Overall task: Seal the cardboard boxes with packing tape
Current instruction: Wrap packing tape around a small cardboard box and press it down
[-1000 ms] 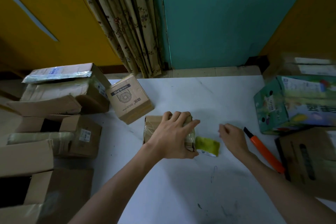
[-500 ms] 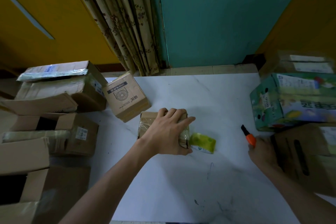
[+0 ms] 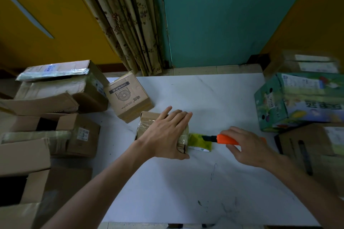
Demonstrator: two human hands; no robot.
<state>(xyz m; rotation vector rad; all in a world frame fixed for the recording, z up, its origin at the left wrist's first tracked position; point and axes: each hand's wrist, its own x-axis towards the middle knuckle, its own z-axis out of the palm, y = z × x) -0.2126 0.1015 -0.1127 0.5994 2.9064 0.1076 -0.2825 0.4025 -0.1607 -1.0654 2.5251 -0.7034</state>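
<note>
- Cardboard box (image 3: 149, 123), small and brown with clear tape already shining across its top, sits near the middle of the white bench (image 3: 186, 182), under my left hand (image 3: 167, 134).
- My left hand lies flat on the box lid with the fingers straight and close together, pressing down; the thumb reaches along the near edge.
- Tape roll (image 3: 200, 141), yellow-green with a white rim, lies on the bench right against the box's right side.
- My right hand (image 3: 249, 147) is curled round the orange utility knife (image 3: 226, 139); the knife's black tip points left and sits over the tape roll.
- Fan box (image 3: 128, 96) stands tilted just behind the small box. It carries a line drawing of a fan and upside-down print in which I can read "USB"; the other characters I cannot make out.
- Labelled box (image 3: 81, 134) on the left has a white sticker with what looks like a "0".
- Green carton (image 3: 297, 102) on the right is printed with pictures and large characters, too blurred to read.
</note>
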